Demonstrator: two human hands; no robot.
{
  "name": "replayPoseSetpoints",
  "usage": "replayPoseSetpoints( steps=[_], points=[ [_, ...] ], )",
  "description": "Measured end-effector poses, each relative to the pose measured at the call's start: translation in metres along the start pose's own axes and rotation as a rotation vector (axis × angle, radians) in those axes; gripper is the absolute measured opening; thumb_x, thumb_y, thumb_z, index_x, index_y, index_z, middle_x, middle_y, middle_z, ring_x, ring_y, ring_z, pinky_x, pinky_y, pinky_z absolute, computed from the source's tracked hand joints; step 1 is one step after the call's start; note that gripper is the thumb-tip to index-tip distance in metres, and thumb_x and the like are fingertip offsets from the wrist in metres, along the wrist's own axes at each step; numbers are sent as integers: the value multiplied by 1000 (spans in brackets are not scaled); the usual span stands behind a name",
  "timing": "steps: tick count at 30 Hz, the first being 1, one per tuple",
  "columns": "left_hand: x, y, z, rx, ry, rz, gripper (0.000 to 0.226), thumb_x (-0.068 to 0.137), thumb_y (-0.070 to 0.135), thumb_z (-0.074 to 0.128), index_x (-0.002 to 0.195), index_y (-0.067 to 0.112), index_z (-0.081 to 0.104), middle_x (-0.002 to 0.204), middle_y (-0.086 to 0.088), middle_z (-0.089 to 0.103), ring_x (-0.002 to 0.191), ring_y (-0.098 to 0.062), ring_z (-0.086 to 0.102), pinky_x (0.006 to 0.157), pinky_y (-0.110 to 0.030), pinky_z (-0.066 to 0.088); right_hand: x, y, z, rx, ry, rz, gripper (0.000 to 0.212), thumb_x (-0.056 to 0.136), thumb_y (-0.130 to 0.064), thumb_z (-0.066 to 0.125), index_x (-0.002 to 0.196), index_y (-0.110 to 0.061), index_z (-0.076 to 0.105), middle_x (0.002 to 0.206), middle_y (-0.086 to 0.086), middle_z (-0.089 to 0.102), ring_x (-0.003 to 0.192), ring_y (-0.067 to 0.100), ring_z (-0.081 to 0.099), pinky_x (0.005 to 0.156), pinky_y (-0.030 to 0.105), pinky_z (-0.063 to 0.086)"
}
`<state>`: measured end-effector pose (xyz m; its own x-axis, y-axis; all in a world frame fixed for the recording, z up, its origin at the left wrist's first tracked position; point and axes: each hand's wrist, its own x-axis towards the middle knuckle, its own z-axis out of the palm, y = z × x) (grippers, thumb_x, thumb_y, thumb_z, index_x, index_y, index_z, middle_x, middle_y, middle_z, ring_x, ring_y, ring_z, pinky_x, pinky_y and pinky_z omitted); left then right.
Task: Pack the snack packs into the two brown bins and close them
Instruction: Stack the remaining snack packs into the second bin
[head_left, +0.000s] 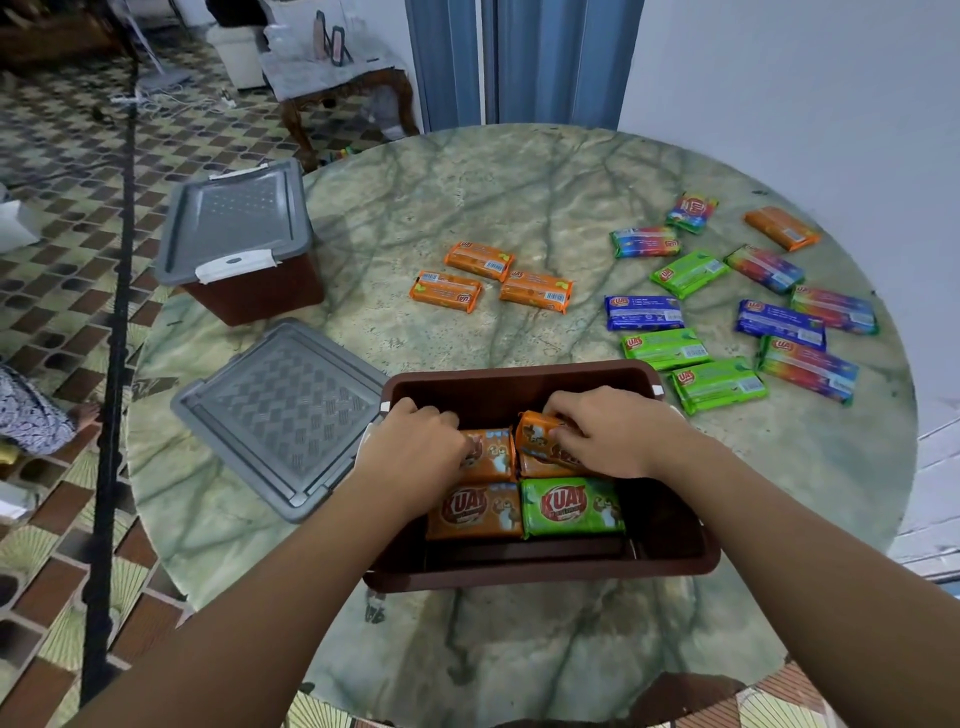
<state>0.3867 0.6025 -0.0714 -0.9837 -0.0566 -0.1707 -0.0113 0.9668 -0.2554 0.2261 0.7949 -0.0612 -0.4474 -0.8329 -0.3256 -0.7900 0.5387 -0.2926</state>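
Packing step under way, first bin part filled

Both hands down inside the open brown bin (675, 564) at the near edge of the round marble table (519, 208). Right hand (613, 431) curled round an orange snack pack (535, 434), tilted up at the far right of the bin, not yet lying flat. Left hand (415, 447) with fingers bent onto a second orange pack (491, 457) just beside it; pressing or pinching, cannot tell. Nearer the body, one orange pack (478, 512) and one green pack (571, 506) lying flat side by side, labels up.

Grey lid (280, 415) loose on the table to the left of the open bin. Second brown bin (254, 296) further back on the left, its own grey lid (234, 223) on top.

Still loose on the table: three orange packs (491, 278) in the middle, and a spread of green, blue and rainbow packs (737, 312) to the right.

Next, probably: settle the tilted pack flat, then reach out for the three orange packs. Calls for tidy rows so the lid can seat later
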Motion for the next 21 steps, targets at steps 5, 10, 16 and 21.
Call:
replayPoseSetpoints(
  steps=[5,10,16,21],
  points=[
    [1,2,1,-20,12,-2,29,101,39,50,123,30,66,110,-2,60,98,-25,59,86,-42,46,-2,-2,-1,23,44,1,19,89,-49,53,105,-38,54,80,-10,62,74,11,60,70,44,56],
    [2,0,-1,-61,1,6,32,99,39,53,129,32,63,113,0,61,102,-25,60,85,-42,48,-7,-8,-2,161,155,-4,18,84,-44,62,98,-34,58,77,-9,64,72,8,60,69,44,54],
    [4,-2,0,-104,-9,7,39,94,51,57,130,36,60,114,2,61,102,-23,62,86,-42,50,-9,-22,14,620,365,245,27,82,-28,75,95,-24,52,86,-1,65,76,16,63,66,38,54],
    [5,-2,2,-113,-4,2,39,97,49,55,134,37,57,116,2,60,101,-23,64,87,-43,51,-16,-22,41,1020,374,435,38,88,-15,73,110,-26,43,98,11,65,89,28,70,77,55,61]
  ],
)
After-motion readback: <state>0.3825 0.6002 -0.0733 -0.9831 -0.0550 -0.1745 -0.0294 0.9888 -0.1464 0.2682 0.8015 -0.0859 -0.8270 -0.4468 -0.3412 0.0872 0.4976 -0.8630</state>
